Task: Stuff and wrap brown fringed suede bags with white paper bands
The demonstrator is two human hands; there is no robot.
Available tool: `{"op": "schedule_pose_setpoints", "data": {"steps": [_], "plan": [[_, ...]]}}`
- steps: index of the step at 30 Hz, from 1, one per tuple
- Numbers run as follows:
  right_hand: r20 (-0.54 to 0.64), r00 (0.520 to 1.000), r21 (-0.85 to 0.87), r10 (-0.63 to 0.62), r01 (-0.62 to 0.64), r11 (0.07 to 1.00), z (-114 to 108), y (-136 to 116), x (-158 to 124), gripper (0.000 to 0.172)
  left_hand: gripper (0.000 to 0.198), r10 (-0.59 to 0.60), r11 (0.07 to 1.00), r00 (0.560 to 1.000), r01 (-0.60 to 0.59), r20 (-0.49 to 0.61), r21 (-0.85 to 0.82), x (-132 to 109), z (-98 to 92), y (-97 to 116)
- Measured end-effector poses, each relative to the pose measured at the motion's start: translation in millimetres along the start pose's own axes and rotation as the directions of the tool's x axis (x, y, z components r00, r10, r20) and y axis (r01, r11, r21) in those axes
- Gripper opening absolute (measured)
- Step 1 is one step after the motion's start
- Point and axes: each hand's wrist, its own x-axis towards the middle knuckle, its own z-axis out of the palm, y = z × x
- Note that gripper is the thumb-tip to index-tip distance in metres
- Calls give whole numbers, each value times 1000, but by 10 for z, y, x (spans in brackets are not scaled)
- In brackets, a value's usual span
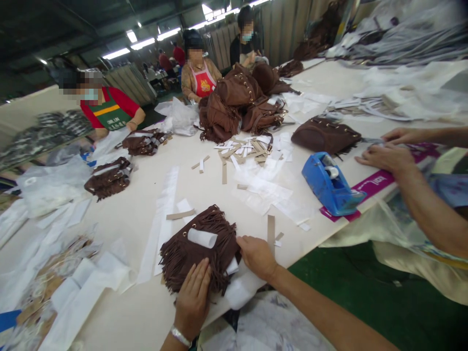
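A dark brown fringed bag (204, 226) lies near the front edge of the table, with a rolled white sheet (202, 238) on top of it. My left hand (193, 292) rests on the bag's lower part, its fingers stretched out and lying flat. At the bag's right edge my right hand (257, 256) has its fingers closed on the brown fringe or strap; exactly which is hidden. Below my right hand a translucent white roll (241, 290) lies at the table edge. Beige and white strips lie on both sides of the bag.
A blue tape dispenser (329, 183) stands at the right, near a co-worker's hands (387, 151) and another brown bag (325, 135). Brown bags (237, 97) are piled farther back. White paper sheets (87, 292) cover the left side. Several people work across the table.
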Motion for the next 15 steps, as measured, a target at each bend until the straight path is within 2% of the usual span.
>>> {"op": "schedule_pose_setpoints", "data": {"steps": [6,8,11,13,15], "plan": [[17,996,-121,-89,91,989,14,21,13,13,45,-80,992,996,82,-25,100,-132,192,219],[-19,994,-137,-108,105,985,14,16,11,15,42,-91,992,995,95,-47,79,-109,188,232],[-138,983,-89,-122,111,990,80,16,-4,26,37,-112,993,989,116,-94,37,-74,138,222],[-175,978,-68,-116,106,992,169,20,-14,24,35,-116,992,988,120,-100,31,-72,114,212],[-160,977,-121,-142,123,985,245,23,-16,19,35,-113,993,990,116,-79,36,-83,114,203]]}}
